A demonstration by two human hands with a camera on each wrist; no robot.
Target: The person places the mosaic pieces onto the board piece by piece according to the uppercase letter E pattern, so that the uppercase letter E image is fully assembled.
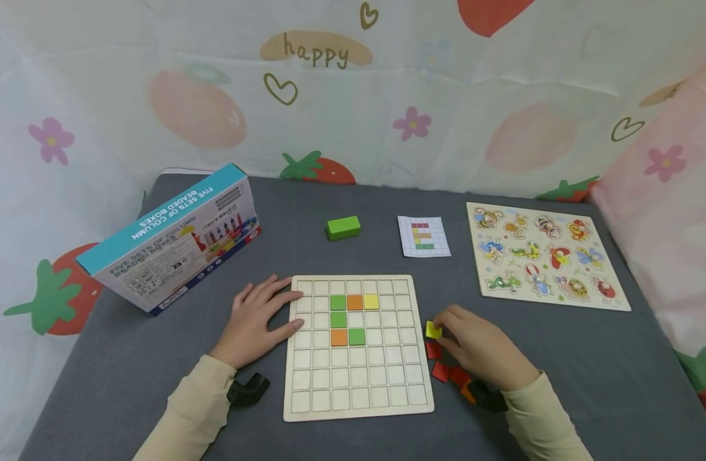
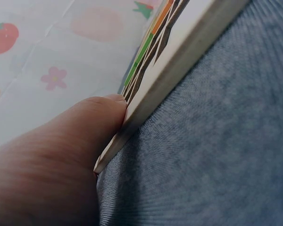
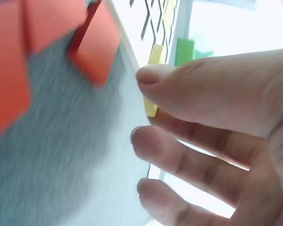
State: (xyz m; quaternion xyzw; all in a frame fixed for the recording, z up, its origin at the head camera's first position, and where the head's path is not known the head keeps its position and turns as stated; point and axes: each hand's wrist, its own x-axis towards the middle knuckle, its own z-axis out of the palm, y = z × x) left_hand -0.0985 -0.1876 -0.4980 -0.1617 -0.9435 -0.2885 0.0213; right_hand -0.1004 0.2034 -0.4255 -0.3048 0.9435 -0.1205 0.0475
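A wooden grid board (image 1: 359, 397) lies on the grey table with green (image 1: 338, 302), orange (image 1: 339, 337) and yellow (image 1: 371, 301) square tiles in several of its cells. At its left edge rests my left hand (image 1: 252, 323), fingers spread; in the left wrist view the thumb (image 2: 101, 113) touches the board's side. My right hand (image 1: 485, 346) pinches a yellow tile (image 3: 155, 56) between thumb and index finger, just off the board's right edge. Beneath that hand lie several red tiles (image 1: 441, 371) and an orange tile (image 1: 467, 394), partly covered by it.
Behind the board are a green block (image 1: 343, 228) and a paper card (image 1: 424, 237) printed with a coloured grid pattern. A blue-topped box (image 1: 174, 250) stands at the back left. An insect picture board (image 1: 546, 256) lies at the back right.
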